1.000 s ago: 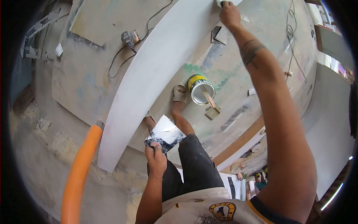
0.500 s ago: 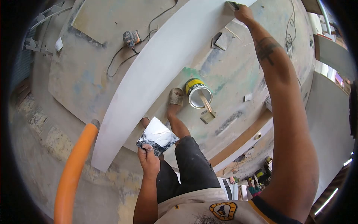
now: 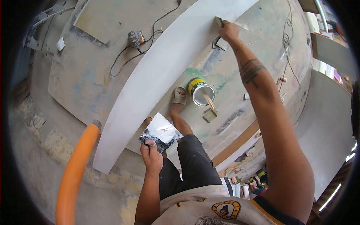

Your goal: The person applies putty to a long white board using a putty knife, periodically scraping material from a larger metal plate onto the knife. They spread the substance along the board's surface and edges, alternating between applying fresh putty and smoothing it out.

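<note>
My right hand (image 3: 229, 32) is closed around a putty knife (image 3: 219, 21), its blade at the right-hand edge of a long, curved white panel (image 3: 157, 75). Down by my knees, my left hand (image 3: 152, 157) grips the lower corner of a flat square board (image 3: 167, 144), thumb on top. White putty (image 3: 159, 124) is spread thickly over the upper part of that board, while its lower part is dark and smeared. The panel runs diagonally from the top of the view to the lower left.
An open can (image 3: 195, 85) with a wooden stick (image 3: 210, 102) stands by my sandaled foot (image 3: 179, 96). Beyond the panel lies a power sander (image 3: 135, 38) with its cord. An orange hose (image 3: 73, 172) rises at left. Loose cable (image 3: 287, 43) and curved boards (image 3: 318, 112) are on the right.
My right hand has drawn the putty knife down and leftward along the panel, nearer to me. The left hand and its board stay nearly in place.
</note>
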The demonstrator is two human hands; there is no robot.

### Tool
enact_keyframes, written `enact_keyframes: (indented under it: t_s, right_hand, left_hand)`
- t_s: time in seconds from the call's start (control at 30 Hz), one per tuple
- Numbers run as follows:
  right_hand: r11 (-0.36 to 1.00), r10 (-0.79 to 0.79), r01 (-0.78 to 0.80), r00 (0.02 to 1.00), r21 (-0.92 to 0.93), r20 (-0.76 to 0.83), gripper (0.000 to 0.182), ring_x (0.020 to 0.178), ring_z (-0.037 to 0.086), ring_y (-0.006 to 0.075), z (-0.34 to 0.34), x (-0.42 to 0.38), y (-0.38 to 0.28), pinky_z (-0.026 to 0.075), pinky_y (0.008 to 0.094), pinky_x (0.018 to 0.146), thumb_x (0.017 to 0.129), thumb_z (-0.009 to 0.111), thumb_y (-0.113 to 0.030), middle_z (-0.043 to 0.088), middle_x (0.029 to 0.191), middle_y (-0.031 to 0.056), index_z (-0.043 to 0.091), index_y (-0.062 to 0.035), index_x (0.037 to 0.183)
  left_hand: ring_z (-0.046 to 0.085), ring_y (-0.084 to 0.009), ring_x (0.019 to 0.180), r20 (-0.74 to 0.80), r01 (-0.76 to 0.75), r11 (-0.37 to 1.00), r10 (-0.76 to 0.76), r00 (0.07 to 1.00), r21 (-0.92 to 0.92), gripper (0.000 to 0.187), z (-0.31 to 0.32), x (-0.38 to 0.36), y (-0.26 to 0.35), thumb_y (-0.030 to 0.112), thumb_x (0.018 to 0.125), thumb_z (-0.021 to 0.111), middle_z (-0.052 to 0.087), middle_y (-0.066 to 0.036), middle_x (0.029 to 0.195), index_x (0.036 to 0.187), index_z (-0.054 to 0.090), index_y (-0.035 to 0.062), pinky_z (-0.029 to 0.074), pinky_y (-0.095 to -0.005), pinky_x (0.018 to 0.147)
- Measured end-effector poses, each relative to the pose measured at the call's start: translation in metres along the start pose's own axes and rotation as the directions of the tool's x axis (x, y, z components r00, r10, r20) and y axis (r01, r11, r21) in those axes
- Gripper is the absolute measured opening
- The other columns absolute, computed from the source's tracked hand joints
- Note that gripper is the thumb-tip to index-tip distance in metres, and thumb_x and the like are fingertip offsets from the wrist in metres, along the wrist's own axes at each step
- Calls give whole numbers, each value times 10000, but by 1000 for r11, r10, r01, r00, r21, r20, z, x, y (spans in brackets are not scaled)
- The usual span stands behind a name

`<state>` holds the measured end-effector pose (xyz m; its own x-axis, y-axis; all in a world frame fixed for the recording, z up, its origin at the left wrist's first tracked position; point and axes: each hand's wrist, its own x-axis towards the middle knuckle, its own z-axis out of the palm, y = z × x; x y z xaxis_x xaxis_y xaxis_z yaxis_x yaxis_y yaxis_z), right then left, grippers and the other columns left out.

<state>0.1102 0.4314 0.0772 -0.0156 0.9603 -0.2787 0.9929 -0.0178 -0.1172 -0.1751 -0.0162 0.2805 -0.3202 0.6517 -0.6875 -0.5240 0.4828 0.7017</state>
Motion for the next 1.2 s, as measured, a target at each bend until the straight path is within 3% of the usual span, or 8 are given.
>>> enact_keyframes:
  t_s: [0.1,0.3,0.47,0.6,0.67,0.77,1.0,1.2]
  right_hand:
    - [998,29,-30,999,59,17,226,971,663,390,2,-34,-27,514,471,857,781,603,-161,701,973,205,681,-58,966]
    - [989,-57,74,990,131,-128,195,943,655,401,38,-101,-69,517,486,852,811,558,-93,680,976,209,665,-18,956]
    - [983,-101,131,972,131,-212,170,887,654,411,60,-156,-105,528,491,800,823,539,-65,664,956,217,646,-2,939]
    - [980,-113,147,967,136,-227,165,868,651,424,73,-194,-131,529,502,776,817,545,-54,657,948,221,635,5,943]
    - [980,-111,143,969,140,-219,168,869,644,427,79,-214,-145,526,503,773,818,550,-52,652,955,221,631,4,954]
    - [973,-116,157,967,167,-228,164,864,634,423,90,-245,-165,518,507,767,814,560,-42,644,953,219,624,4,957]
    - [966,-173,201,970,165,-168,251,883,612,420,116,-327,-213,504,507,768,789,593,-22,622,970,200,599,-14,1040]
    - [961,-245,248,969,123,-35,225,975,583,323,138,-406,-259,456,470,799,828,565,-68,591,1018,116,576,-49,1052]
  left_hand:
    - [564,-159,1121,-82,-21,999,18,996,-37,282,-9,-4,5,138,1046,433,600,-91,1219,1241,531,-40,426,-326,1005]
    - [544,-122,1120,-60,-14,997,9,998,-71,235,-57,-14,4,177,1049,493,606,-45,1195,1187,569,3,417,-314,1002]
    - [491,-81,988,-27,-88,996,88,996,-19,152,-104,-23,2,163,1053,487,556,23,1026,1084,564,36,395,-281,959]
    - [494,-85,987,-109,-54,995,45,993,-80,153,-129,-26,7,158,1052,485,551,17,1043,1104,561,36,397,-284,956]
    - [517,-110,1078,4,-135,990,135,991,-35,233,-162,-30,-5,179,1056,482,577,-23,1168,1215,550,23,391,-303,1004]
    - [518,-137,1159,-45,-62,998,61,997,-30,309,-172,-31,8,202,1060,473,572,-58,1265,1302,514,13,385,-321,1040]
    - [517,-148,1172,-94,-17,988,3,996,-154,315,-196,-38,19,206,1064,461,567,-56,1271,1305,510,10,394,-332,1044]
    - [524,-159,1155,-42,-95,985,90,995,-146,262,-238,-40,-6,118,1040,462,569,-57,1257,1274,536,26,403,-341,1030]
